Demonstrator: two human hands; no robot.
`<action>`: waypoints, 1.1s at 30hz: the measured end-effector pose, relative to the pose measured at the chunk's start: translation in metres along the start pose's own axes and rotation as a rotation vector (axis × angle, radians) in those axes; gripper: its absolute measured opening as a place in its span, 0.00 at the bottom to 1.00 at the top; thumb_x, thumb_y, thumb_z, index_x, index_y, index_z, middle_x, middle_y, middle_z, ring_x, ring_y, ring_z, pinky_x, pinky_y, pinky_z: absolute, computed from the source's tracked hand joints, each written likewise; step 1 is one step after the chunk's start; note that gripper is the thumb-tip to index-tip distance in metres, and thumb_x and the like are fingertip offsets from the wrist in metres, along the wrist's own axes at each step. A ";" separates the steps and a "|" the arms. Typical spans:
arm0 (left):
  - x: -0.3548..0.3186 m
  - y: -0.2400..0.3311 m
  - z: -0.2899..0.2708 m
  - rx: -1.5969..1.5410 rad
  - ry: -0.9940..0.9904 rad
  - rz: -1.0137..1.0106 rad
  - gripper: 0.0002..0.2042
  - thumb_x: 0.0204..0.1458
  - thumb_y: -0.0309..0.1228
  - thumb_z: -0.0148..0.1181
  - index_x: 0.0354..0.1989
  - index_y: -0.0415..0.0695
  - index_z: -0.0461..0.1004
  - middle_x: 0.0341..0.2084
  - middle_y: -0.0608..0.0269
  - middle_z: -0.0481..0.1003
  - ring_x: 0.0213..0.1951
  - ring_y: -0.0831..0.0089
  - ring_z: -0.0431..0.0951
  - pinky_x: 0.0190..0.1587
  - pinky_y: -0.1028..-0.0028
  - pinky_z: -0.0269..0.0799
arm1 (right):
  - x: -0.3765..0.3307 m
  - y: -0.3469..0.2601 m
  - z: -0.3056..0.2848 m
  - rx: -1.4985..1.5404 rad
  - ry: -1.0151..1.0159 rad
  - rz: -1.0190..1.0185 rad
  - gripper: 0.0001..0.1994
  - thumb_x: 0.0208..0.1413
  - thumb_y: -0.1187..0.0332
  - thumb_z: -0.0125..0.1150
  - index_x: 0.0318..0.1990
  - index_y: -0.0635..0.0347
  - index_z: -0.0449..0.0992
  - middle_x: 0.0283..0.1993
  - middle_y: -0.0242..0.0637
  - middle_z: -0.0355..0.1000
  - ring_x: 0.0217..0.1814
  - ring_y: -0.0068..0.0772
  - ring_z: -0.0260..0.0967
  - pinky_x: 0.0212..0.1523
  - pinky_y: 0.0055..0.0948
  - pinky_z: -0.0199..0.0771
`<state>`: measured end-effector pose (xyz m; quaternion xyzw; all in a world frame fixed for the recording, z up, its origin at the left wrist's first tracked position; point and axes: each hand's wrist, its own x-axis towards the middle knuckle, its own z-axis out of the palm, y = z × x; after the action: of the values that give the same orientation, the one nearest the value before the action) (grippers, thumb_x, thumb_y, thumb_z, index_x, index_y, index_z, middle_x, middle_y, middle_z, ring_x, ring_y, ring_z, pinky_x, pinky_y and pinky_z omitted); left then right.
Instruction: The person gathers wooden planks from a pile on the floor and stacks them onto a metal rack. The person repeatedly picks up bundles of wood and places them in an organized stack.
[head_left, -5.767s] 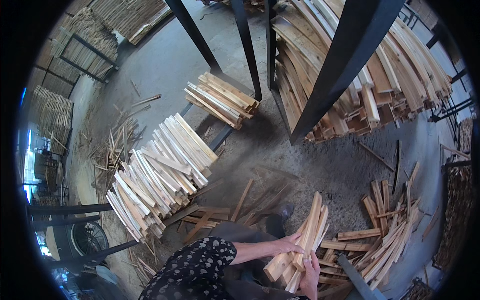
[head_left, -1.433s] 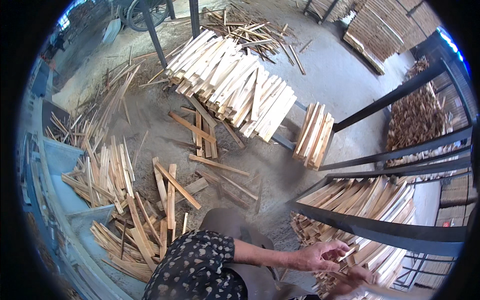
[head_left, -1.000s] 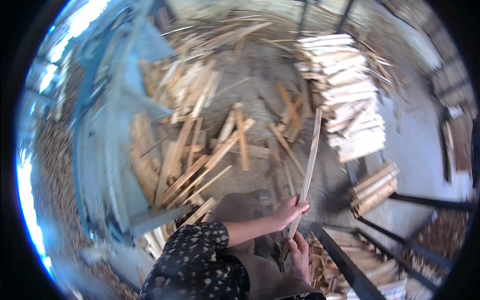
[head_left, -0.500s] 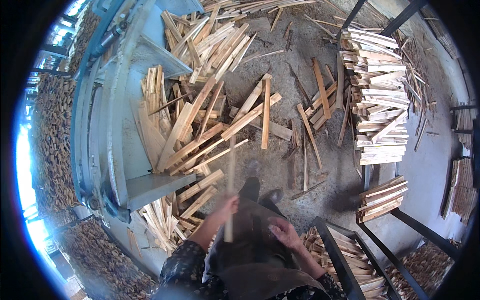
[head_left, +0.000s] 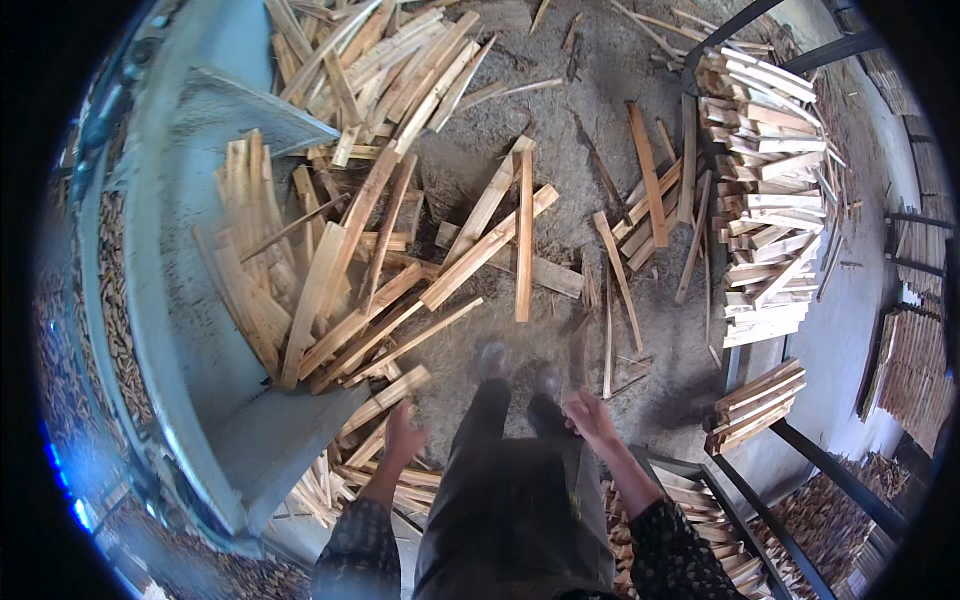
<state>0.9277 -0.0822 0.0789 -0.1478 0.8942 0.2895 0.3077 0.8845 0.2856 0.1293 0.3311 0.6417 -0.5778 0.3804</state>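
My left hand (head_left: 402, 437) is open and empty, its thumb held away from the fingers, beside the lower ends of the piled wood strips (head_left: 388, 393). Over the floor just past my right knee, my right hand (head_left: 592, 418) has its fingers curled together. Whether a thin piece is between them is hidden by the angle and some blur. The heap of loose wood strips (head_left: 478, 262) lies across a blue metal machine frame (head_left: 262, 455) on the left and spills onto the floor. Several long strips there point toward me.
To the right, a tall stack of wood strips (head_left: 770, 215) sits on a dark metal rack (head_left: 820, 455), with a smaller bundle (head_left: 757, 405) nearer me. More strips fill a dark-framed bin (head_left: 690, 495) by my right forearm. Scattered pieces (head_left: 620, 275) lie on the concrete floor.
The wood strip that was in my left hand is no longer in it. My left hand has moved left and opened; my right hand has moved up and forward. The view has shifted.
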 end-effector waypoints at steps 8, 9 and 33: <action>0.294 0.096 0.012 0.311 -0.167 -0.067 0.53 0.28 0.42 0.66 0.62 0.41 0.38 0.58 0.41 0.49 0.59 0.48 0.50 0.60 0.60 0.49 | 0.279 0.056 0.021 -0.427 0.029 -0.044 0.36 0.41 0.52 0.61 0.54 0.66 0.59 0.49 0.54 0.65 0.52 0.47 0.63 0.49 0.35 0.66; 0.318 0.104 0.025 0.345 -0.231 -0.077 0.53 0.28 0.43 0.67 0.62 0.42 0.37 0.59 0.43 0.47 0.60 0.51 0.50 0.60 0.59 0.51 | 0.303 0.060 0.022 -0.460 0.103 -0.057 0.35 0.41 0.56 0.63 0.54 0.66 0.58 0.49 0.53 0.65 0.51 0.46 0.64 0.47 0.34 0.67; 0.313 0.085 0.122 0.048 -0.124 0.087 0.33 0.31 0.28 0.64 0.51 0.36 0.62 0.33 0.47 0.73 0.34 0.62 0.76 0.37 0.70 0.71 | 0.300 0.189 -0.200 -0.634 0.605 0.096 0.24 0.35 0.67 0.63 0.42 0.62 0.62 0.50 0.50 0.57 0.51 0.52 0.58 0.48 0.45 0.61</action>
<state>0.7069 0.0325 -0.1625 -0.0832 0.8857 0.2898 0.3529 0.8793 0.5016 -0.2154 0.3817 0.8537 -0.2112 0.2844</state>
